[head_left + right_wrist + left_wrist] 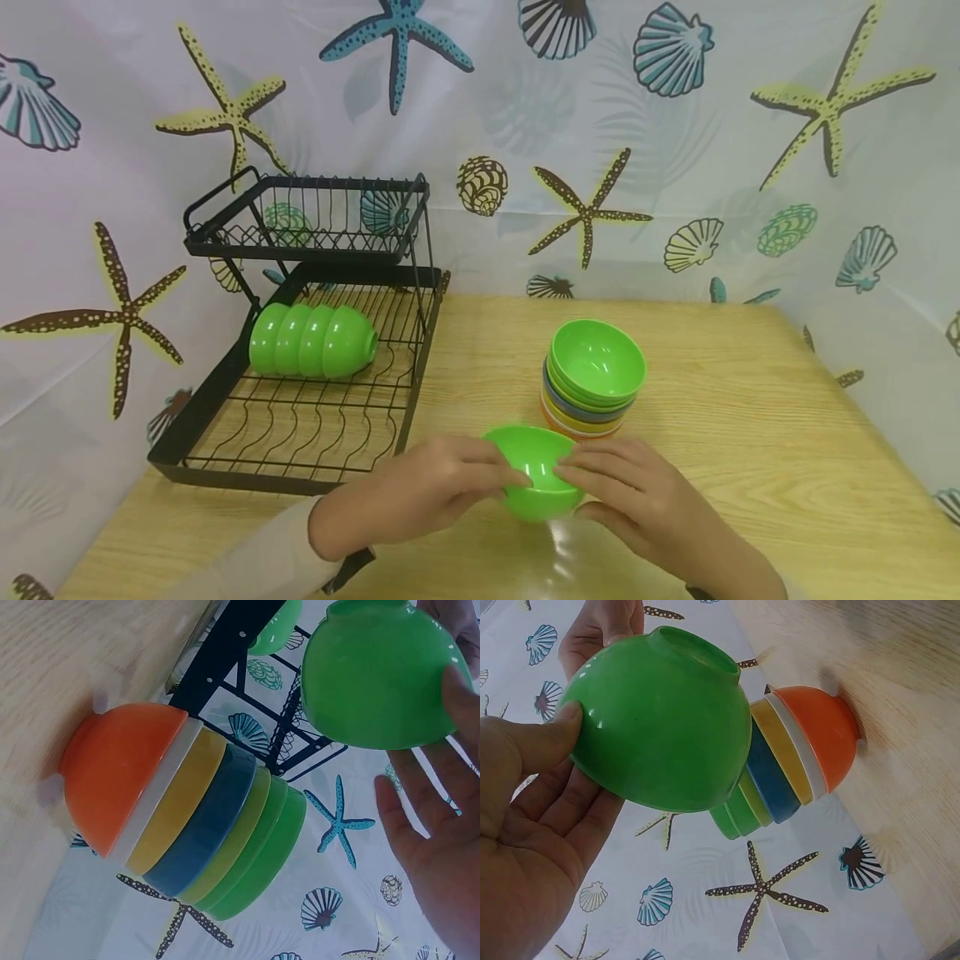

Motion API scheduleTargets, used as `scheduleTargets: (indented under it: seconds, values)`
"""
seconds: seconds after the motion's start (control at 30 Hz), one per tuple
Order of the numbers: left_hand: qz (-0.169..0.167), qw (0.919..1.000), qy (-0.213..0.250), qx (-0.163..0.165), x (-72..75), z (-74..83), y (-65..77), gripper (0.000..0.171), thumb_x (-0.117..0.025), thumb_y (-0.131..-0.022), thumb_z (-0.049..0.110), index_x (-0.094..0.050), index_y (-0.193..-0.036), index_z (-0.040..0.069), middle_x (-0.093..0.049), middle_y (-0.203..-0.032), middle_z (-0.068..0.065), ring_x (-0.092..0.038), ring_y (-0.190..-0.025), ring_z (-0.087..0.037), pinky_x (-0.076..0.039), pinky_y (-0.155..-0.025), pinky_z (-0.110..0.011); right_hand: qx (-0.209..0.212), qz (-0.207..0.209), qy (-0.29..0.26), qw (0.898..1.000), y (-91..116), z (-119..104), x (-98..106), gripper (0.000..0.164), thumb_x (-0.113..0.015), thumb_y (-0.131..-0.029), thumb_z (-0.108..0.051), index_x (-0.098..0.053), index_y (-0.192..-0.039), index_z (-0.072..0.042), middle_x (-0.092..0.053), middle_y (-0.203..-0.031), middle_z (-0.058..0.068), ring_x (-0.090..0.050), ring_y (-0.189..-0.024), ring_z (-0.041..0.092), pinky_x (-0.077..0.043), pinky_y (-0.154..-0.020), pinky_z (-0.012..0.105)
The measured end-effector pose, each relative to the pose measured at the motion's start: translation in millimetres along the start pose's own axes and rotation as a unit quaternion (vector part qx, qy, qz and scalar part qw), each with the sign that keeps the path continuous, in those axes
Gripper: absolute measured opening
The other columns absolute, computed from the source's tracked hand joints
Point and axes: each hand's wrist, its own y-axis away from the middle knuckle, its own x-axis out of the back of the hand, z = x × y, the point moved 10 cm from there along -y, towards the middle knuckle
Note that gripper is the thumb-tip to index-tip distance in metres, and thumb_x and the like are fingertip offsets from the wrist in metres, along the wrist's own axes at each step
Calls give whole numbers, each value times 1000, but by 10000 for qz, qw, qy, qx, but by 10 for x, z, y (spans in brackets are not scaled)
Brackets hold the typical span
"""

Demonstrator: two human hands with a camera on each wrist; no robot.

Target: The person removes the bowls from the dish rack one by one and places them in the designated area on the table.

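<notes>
A green bowl [542, 505] is held level above the table, its hollow side up. My left hand [442, 482] grips its left rim, thumb on the outer wall in the left wrist view, fingers over the edge. At the opposite side my right hand [637, 493] pinches the rim, with the thumb [456, 697] against the outside of the bowl. Just beyond stands a stack of nested bowls: green [597, 360] on top, then blue [202, 821], yellow [178, 799], white and, lowest, orange [120, 769].
A black two-tier dish rack [247, 481] stands at the left. Several green bowls [348, 343] lie nested on their sides in its lower tier. A curtain [465, 108] printed with shells and starfish surrounds the wooden table [750, 400] at the back and sides.
</notes>
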Motion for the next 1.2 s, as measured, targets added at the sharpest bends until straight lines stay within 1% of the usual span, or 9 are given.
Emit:
scheduleTargets:
  seconds: [0.1,0.17,0.27,0.47,0.73,0.87,0.97,1.07,1.2]
  values:
    - [-28,9999,-119,-72,-11,42,0,29,-71,-79,-7,-73,-104,7,-71,-96,-3,-66,-89,-9,-46,-86,-7,-16,140,49,9999,2,-5,20,27,-56,-97,-25,-71,-98,-3,-70,-94,5,-65,-85,21,-51,-83,25]
    - [-40,9998,-186,-78,-14,59,-2,29,-70,-79,-8,-73,-103,8,-71,-97,-2,-66,-90,-9,-46,-87,-8,-46,199,61,9998,3,-4,29,27,-55,-97,-25,-71,-91,-5,-69,-89,4,-65,-81,18,-52,-78,24]
    - [-64,9993,-361,-122,-22,79,-5,29,-71,-79,-7,-74,-102,10,-71,-95,0,-65,-89,-8,-46,-86,-7,8,258,-25,9997,-1,-16,31,26,-55,-97,-24,-69,-86,-5,-68,-86,3,-64,-80,18,-52,-77,23]
    - [-68,9968,-713,-366,-28,130,-5,28,-73,-79,-4,-74,-102,13,-68,-90,4,-61,-83,-6,-46,-81,-5,187,381,-181,9989,-18,-59,47,23,-57,-95,-19,-69,-81,-5,-66,-83,2,-63,-78,19,-53,-79,22]
    - [-189,9975,-642,-205,-25,116,-13,28,-72,-81,-1,-74,-103,15,-68,-92,6,-61,-86,-5,-47,-83,-8,359,441,-238,9981,-49,-89,85,23,-55,-97,-15,-69,-82,-3,-67,-82,2,-61,-79,19,-53,-78,21]
    - [-176,9972,-674,-284,-17,122,-20,29,-73,-79,-1,-74,-103,15,-68,-92,6,-61,-86,-5,-47,-83,-8,383,412,-255,9981,-40,-77,86,22,-55,-97,-13,-70,-83,-3,-67,-83,2,-61,-79,19,-53,-79,20]
    - [-90,9959,-773,-468,-6,145,-21,26,-73,-81,4,-74,-104,14,-68,-93,5,-62,-87,-5,-47,-85,-8,373,413,-285,9980,-33,-72,92,21,-56,-97,-13,-70,-84,-3,-67,-84,2,-61,-80,19,-53,-80,20]
    - [-33,9949,-757,-672,16,169,-17,23,-72,-86,14,-72,-109,13,-69,-99,4,-62,-93,-6,-47,-89,-10,416,421,-228,9980,-38,-84,101,22,-55,-97,-12,-70,-84,-3,-67,-83,3,-61,-79,19,-53,-79,20]
    - [38,9954,-682,-669,75,135,-2,36,-67,-90,29,-65,-121,10,-66,-114,-2,-60,-107,-12,-46,-98,-20,498,454,-110,9977,-54,-105,123,23,-53,-98,-10,-70,-83,-2,-67,-82,3,-61,-78,19,-53,-78,20]
